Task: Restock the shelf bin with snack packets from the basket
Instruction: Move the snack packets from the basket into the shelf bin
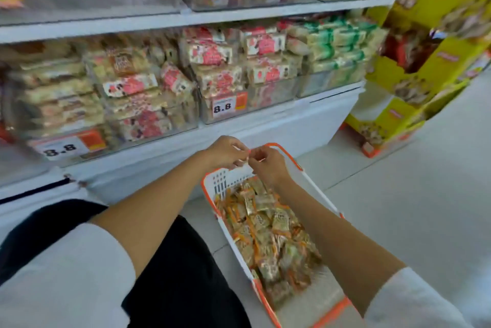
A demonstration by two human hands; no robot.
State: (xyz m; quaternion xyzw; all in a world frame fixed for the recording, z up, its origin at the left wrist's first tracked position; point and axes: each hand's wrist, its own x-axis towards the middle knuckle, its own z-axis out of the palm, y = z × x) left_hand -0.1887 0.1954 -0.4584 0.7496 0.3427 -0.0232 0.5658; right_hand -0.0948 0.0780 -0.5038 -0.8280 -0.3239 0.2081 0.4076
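Head view: we have both hands up over the far end of the basket (212, 187), left hand (224, 152) and right hand (267, 165) meeting fingertip to fingertip just under the orange handle (288, 153). Fingers on both hands are curled in and pressed together around something small between them; it's blurred, so we can't tell if it's a packet corner, a wrapper strip or the handle itself. The snack packets (268, 232) are in the basket on the floor (398, 168), a loose heap of tan-and-orange sachets filling most of it. The shelf bins sit in front and above: a clear bin (154, 104) tagged 8.8 at left, another (247, 99) tagged 8.8 at centre, both already fairly full of pink-and-white packs. Which bin is the target isn't clear to us; the basket packets match neither one's stock at a glance. Our read: the step in hand is separating or readying a piece before loading. To do it well, we'd grab a flat handful rather than singles, keep the packs aligned face-out, feed them in over the bin's front lip, and avoid knocking the stacked packs near the edge. Risk: slippery film wrappers sliding out of a loose grip.
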